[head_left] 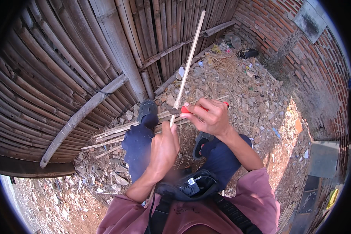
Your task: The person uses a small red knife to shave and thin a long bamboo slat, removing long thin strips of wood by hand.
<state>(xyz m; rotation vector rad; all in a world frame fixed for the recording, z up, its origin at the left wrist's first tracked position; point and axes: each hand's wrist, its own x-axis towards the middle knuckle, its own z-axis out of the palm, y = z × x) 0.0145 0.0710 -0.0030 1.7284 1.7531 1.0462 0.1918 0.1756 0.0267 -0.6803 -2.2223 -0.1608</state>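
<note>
My left hand (164, 146) is closed around the lower part of a long pale bamboo strip (190, 58), which points up and away from me. In my right hand (210, 117) is a knife with a red handle (186, 110), gripped by the fingers. Its dark blade (174, 111) lies across the strip just above my left hand and touches it. Several more pale strips (109, 134) lie on the ground under my hands, between and beside my feet.
A wall of bamboo poles (105, 43) rises on the left, with a brick wall (300, 62) at the right. Rubble and dry straw (238, 89) cover the ground. A black bag (191, 187) with a device in it hangs at my waist. My shoes (147, 108) stand among the stones.
</note>
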